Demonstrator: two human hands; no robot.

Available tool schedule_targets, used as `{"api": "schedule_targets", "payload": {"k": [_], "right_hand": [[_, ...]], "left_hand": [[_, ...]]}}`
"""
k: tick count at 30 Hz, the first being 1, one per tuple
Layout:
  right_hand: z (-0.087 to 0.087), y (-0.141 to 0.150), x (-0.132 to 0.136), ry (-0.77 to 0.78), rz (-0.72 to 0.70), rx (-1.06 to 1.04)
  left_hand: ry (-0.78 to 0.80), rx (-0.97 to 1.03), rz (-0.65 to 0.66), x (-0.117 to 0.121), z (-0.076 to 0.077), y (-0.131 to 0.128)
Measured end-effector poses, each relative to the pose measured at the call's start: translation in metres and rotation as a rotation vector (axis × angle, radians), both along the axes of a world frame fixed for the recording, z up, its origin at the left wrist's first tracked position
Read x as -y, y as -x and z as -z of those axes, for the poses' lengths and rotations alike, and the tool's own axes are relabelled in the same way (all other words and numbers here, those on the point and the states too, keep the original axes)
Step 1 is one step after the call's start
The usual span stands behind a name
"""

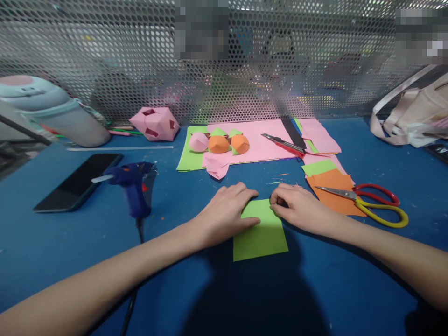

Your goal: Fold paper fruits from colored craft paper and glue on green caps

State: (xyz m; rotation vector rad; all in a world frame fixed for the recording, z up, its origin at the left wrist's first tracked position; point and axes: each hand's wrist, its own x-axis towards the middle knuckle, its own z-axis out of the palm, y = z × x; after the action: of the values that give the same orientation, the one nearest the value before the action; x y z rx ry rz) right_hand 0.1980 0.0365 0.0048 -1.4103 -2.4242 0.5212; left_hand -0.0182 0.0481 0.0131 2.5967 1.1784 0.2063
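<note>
A light green square of paper [261, 238] lies on the blue table in front of me. Spread over its upper left part is my left hand [229, 210], with the thumb stretched across the sheet and the fingers along its left edge. At the upper right corner, my right hand [294, 205] has its thumb and fingertips pinched together on the paper. Just beyond my hands are a few thin paper scraps [280, 176]. Right of my right hand, scissors [364, 196] with one red and one yellow handle rest on orange paper squares [327, 184].
Folded paper pieces [219, 143] and a utility knife [285, 143] lie on pink sheets [252, 128]. To the left are a blue glue gun [135, 186] with its cord, a phone [79, 184], a pink paper shape [156, 123] and a tumbler [65, 112]. A perforated panel [140, 60] stands behind.
</note>
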Motion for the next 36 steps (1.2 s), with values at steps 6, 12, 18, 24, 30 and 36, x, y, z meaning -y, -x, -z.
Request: {"api": "schedule_targets", "payload": {"k": [6, 12, 18, 24, 30, 36], "right_hand": [[0.005, -0.002, -0.004, -0.059, 0.028, 0.035], [0.001, -0.002, -0.001, -0.059, -0.018, -0.004], [-0.010, 0.002, 0.002, 0.154, 0.057, -0.572], [0.006, 0.006, 0.003, 0.276, 0.152, -0.603], [0.012, 0.002, -0.003, 0.182, 0.201, -0.606], [0.004, 0.004, -0.001, 0.124, 0.184, -0.704]], "left_hand": [[0.010, 0.003, -0.004, 0.001, -0.001, 0.000], [0.006, 0.088, -0.011, 0.001, -0.001, -0.001], [0.233, 0.410, -0.187, 0.004, -0.012, -0.002], [0.468, 0.635, -0.360, 0.003, -0.010, -0.002], [0.625, 0.745, -0.326, 0.000, -0.002, -0.001], [0.711, 0.630, -0.208, 0.006, -0.002, -0.004]]}}
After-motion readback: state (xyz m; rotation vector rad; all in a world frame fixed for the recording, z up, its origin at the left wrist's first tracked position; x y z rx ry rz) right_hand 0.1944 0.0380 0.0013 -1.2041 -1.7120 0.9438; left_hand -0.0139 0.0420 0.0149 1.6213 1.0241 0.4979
